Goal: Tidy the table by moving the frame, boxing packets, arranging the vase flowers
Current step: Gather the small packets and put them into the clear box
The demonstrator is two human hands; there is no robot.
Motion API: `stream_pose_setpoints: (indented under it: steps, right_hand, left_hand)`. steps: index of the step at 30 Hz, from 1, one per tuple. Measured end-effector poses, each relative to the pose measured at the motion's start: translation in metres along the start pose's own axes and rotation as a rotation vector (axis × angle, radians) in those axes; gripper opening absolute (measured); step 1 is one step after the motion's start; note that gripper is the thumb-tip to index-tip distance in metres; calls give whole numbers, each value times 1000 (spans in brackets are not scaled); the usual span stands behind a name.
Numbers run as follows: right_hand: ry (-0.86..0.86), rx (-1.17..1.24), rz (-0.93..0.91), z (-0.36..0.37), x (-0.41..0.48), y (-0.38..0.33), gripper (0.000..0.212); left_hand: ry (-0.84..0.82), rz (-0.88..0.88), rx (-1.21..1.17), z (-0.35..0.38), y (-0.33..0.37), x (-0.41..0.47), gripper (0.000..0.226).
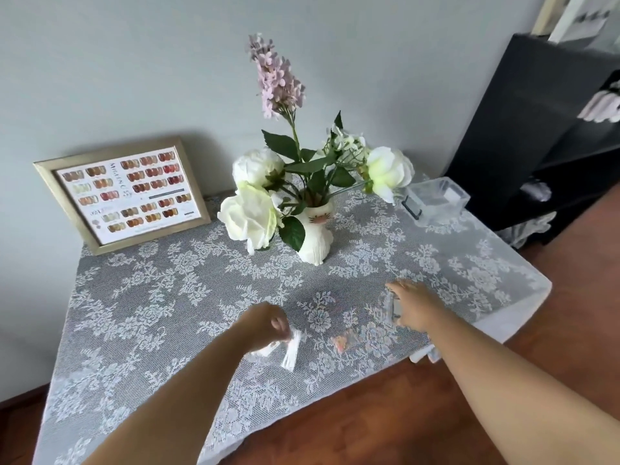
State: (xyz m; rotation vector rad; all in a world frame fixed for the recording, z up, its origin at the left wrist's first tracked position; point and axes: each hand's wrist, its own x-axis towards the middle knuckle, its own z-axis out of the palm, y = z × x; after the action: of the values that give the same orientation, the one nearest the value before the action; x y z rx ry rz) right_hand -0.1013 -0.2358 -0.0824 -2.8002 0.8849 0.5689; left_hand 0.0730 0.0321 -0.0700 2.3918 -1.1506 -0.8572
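– Dropping looks likely: the left hand (268, 325) is pinching thin clear packets (291, 350), and they could slip.
– The right hand (414, 307)?
– Curled around another blurry packet. The clear box (436, 199) sits far beyond it, the orange packet (345, 342) between both hands.

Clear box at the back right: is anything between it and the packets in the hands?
Nothing visible blocks it. The lace cloth is bare between the right hand and the clear box. The vase stands left of that path; the left hand holds white packets.
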Motion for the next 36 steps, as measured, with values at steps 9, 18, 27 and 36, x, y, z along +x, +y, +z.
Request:
stream_pose_setpoints:
  steps: [9,18,27,36]
  right_hand:
    - [-7,70,-21,2,8,7,84]
    - [-132,317,-27,-13,22,20,38]
    - [-254,506,-180,-72,39,111,18]
    - [-161,750,-127,-110,51,206,39]
  left_hand:
    - [-135,55,69,-22,20,27,14]
    - [-5,-1,-125,-14,63,42,11]
    - [199,-123,-284,24,172,99,9]
    - [365,-204,-437,47,251,146,11]
